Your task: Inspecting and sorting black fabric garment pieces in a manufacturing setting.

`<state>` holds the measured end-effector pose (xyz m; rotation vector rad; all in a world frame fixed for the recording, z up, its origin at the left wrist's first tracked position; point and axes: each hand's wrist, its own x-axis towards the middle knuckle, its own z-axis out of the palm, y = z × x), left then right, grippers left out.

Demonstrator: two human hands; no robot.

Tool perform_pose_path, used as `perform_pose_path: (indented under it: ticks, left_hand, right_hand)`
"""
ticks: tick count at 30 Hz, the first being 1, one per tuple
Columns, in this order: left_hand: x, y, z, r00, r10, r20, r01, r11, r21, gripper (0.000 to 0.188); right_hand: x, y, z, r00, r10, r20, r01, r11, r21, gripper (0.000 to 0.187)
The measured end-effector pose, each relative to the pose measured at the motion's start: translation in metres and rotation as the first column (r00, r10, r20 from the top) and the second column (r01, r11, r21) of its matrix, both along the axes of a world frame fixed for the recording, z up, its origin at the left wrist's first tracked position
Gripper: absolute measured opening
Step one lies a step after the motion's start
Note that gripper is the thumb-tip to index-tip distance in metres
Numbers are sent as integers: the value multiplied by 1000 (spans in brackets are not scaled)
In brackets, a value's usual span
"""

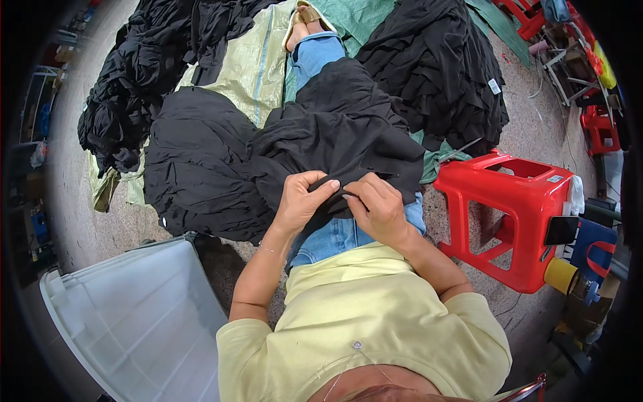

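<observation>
Across my lap lies a gathered black garment (335, 144), its folds running over my jeans. My left hand (303, 199) pinches its near edge between thumb and fingers. Just to the right, my right hand (378, 206) is closed on the same edge, fingers bent and thumb pressed in. The two hands are close together, with a short stretch of dark cloth between them. A large heap of black cloth (201, 161) rests against the garment on the left, and I cannot tell exactly where one ends and the other begins.
A red plastic stool (506, 214) lies on its side at the right, with a dark phone (561, 230) by it. A translucent plastic bin (144, 315) stands at the lower left. More black garments (439, 70) are piled far right, beside a pale woven sack (258, 63).
</observation>
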<state>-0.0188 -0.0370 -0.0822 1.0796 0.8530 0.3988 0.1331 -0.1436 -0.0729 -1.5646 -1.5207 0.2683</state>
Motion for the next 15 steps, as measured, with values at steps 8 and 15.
perform_pose_path:
  ticks: [8,15]
  left_hand:
    - [-4,-6,-8,992,-122,-36,127,925,358,15]
    - [-9,-11,-2,989,-145,-23,142,895,424,13]
  right_hand:
    - [1,-4,-9,999,24,-23,-24,1000,-3,24]
    - [4,-1,-5,997,31,-75,-33,999,-30,17]
